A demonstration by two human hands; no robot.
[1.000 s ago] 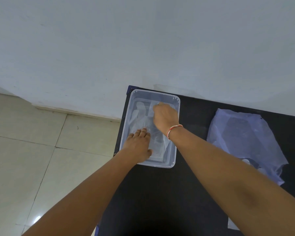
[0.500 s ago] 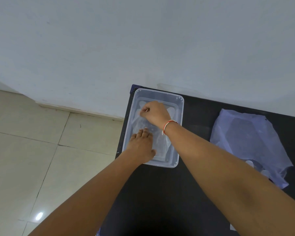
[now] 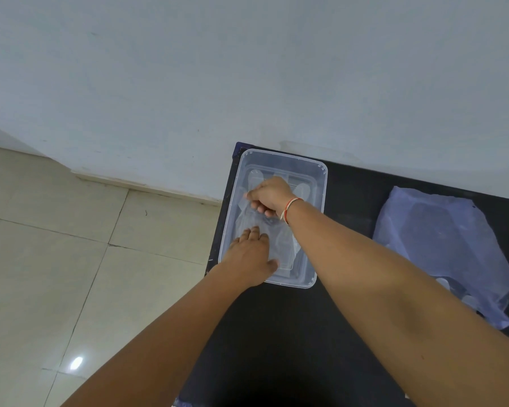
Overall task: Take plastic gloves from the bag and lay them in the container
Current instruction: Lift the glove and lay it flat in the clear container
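With the left hand (image 3: 252,257) spread flat on the gloves (image 3: 272,233) in the container (image 3: 318,201) and the right hand (image 3: 269,196) pinching film, static cling could drag a glove out onto the desk (image 3: 276,333).

Looks like a plain room in a home or a small workroom; cannot tell which. Bare pale wall (image 3: 247,69) across the top, from 9 to 3 o'clock, meeting large cream floor tiles (image 3: 56,259) at a low skirting (image 3: 147,189) toward 9 o'clock. Dark counter (image 3: 276,333) pushed against that wall, toward 5 o'clock. Glossy tiles, with a lamp's reflection (image 3: 76,363) at 7 o'clock.
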